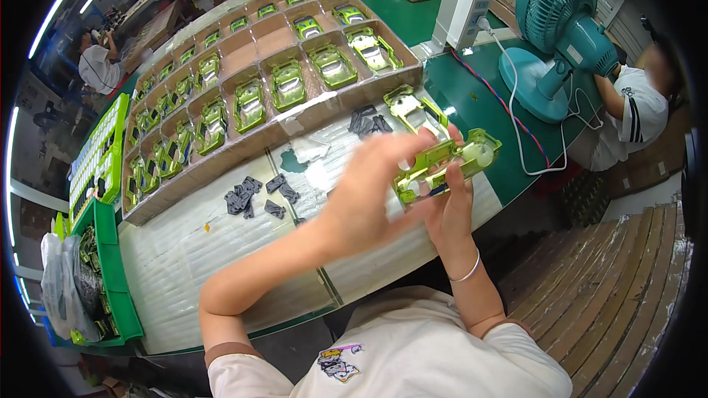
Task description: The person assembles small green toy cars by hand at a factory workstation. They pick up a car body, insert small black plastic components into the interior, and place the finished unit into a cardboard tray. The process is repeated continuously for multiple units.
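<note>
1. At lower left, the green bin [122, 291] stands beside the pale surface [184, 280]; best to keep the left elbow clear of its rim.
2. Just left of centre, small gray parts [243, 197] lie loose in a heap, with others near; sleeves and forearm should pass over without sweeping them.
3. Across the upper middle, the divided box [354, 94] holds similar green shells, its wall well clear of the work.
4. Near the centre, the left hand [365, 188] bends its fingers toward the held shell's left edge; blur hides whether they pinch. A light touch should suit thin edges.
5. Right of centre, the green shell [436, 156] is held up above the surface, a loose shell [402, 102] lying behind it.
6. The right hand [451, 195] pinches the held shell between thumb and fingers; this grip should stay steady while the left adjusts.
7. Farther right, the white cable [509, 107] is best avoided.
</note>
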The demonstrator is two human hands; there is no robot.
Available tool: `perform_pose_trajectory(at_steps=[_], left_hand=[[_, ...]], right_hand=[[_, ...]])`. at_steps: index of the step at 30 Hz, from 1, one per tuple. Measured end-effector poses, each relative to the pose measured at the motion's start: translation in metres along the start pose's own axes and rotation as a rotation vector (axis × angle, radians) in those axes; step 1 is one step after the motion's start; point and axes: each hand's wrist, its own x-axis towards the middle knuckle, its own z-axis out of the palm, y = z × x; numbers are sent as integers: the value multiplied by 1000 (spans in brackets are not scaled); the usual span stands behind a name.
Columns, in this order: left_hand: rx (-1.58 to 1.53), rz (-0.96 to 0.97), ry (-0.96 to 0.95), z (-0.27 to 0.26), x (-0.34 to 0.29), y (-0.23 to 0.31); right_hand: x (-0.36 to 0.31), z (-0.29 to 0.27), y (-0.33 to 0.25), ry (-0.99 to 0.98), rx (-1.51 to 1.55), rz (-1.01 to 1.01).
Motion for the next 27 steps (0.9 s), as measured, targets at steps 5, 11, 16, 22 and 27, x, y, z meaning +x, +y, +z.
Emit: perform_pose_trajectory(at_steps=[5, 11, 16, 22, 27], left_hand=[[181, -444, -213, -27, 5, -63], [190, -509, -240, 0, -15, -77], [39, -714, -308, -13, -5, -77], [-276, -783, -283, -37, -1, -90], [-337, -800, -243, -44, 3, -86]], right_hand=[[0, 1, 0, -99, -167, -118], [-4, 4, -1, -92, -206, -22], [-5, 4, 0, -126, -145, 8], [-5, 5, 5, -184, -137, -157], [-4, 5, 5, -111, -204, -151]])
